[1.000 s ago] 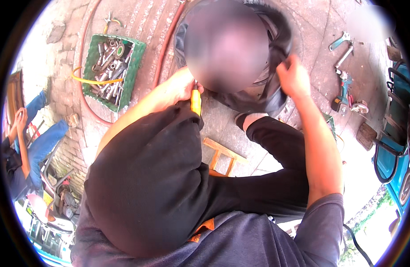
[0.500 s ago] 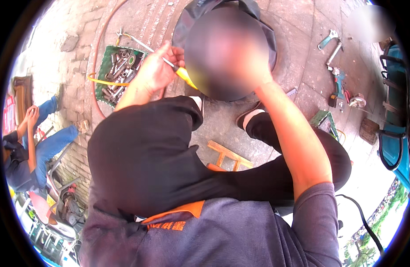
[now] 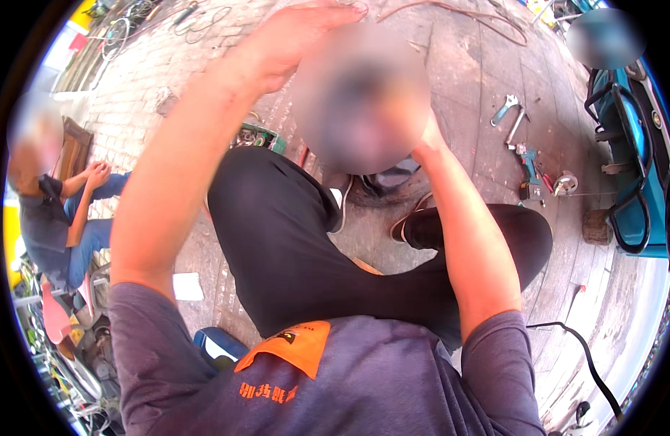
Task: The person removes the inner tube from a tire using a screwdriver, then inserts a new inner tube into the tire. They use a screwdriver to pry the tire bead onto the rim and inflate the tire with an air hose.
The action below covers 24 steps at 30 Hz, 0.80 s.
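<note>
My left hand is raised at the top of the view. A finger reaches out to the right along the top edge, and blur hides part of the hand. Lower and to the right is my right hand; only its wrist side shows, and its fingers vanish into the same blurred patch. Whatever lies between the two hands cannot be made out. Below the patch, between my shoes, a shiny black folded thing rests on the ground.
An adjustable wrench, a cordless power tool and a round metal piece lie on the right. A green crate of tools shows past my left knee. A person sits far left; a blue vehicle stands right.
My left hand has risen from beside the yellow-handled screwdriver, which has gone out of sight. My right wrist is slightly lower. The view has shifted, and the black folded thing now shows below the blur.
</note>
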Tool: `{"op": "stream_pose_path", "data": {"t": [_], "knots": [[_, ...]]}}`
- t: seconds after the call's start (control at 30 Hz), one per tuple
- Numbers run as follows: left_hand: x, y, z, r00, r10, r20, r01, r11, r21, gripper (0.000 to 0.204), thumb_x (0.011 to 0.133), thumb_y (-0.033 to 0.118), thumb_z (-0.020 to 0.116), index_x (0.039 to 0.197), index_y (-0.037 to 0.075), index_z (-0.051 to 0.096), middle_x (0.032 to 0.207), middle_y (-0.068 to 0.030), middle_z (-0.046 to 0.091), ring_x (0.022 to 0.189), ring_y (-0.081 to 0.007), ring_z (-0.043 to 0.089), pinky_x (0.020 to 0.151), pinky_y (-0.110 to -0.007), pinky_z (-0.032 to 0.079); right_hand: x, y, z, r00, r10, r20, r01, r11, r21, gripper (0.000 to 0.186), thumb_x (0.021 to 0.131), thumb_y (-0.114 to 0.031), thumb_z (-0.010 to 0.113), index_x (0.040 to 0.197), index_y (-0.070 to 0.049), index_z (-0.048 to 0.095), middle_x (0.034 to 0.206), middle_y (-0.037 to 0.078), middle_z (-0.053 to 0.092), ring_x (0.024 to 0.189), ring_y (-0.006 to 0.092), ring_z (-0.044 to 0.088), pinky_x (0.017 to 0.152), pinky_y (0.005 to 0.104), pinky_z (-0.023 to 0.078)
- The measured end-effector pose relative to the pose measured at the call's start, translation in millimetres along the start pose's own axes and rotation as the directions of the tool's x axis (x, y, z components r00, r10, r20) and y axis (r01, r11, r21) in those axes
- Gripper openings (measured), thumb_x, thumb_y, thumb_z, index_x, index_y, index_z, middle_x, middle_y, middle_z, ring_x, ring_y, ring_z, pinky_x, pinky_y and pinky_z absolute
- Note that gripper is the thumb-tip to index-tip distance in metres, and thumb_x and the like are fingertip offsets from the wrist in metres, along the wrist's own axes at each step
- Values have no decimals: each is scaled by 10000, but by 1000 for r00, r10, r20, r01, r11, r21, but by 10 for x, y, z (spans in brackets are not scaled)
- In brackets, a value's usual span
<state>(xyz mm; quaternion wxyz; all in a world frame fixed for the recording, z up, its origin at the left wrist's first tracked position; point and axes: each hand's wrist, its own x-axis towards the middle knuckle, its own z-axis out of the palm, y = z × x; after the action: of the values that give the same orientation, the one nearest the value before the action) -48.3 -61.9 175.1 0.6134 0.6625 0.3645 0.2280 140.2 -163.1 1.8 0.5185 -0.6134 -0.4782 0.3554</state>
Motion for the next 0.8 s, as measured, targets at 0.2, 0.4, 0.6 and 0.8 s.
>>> {"op": "stream_pose_path", "data": {"t": [0.2,0.4,0.6,0.8], "knots": [[-300,-228,538,997,-11,-78,7,998,-57,504,1004,449,703,1340,76,654,1291,-83,688,1226,-215,617,996,-444,500,-604,1765,-293,748,565,-347,-579,812,74,347,897,-243,666,1141,2,698,784,62,673,645,186,632,619,363,534],[-566,-809,379,994,-3,-109,30,971,238,568,1022,437,669,1453,76,592,1393,-149,655,1293,-301,581,1023,-476,474,-537,1443,-78,787,546,-287,-572,820,-8,472,864,-217,600,1283,-17,686,809,158,725,635,275,690,619,423,533],[-217,-1697,190,924,-376,-68,344,896,-279,571,1028,414,670,1480,87,550,1536,-183,513,1372,-320,527,1074,-541,476,-623,1538,-205,717,571,-400,-654,749,-102,383,884,-220,536,1145,4,704,848,204,749,682,320,735,685,446,562],[256,-3036,183,748,-571,-338,416,800,-432,406,986,279,672,1240,-37,696,1047,-137,740,856,-268,709,706,-459,550,-708,2221,-320,766,508,-394,-639,668,-382,301,917,-144,552,1129,35,668,737,148,659,554,263,641,491,398,499]]}}
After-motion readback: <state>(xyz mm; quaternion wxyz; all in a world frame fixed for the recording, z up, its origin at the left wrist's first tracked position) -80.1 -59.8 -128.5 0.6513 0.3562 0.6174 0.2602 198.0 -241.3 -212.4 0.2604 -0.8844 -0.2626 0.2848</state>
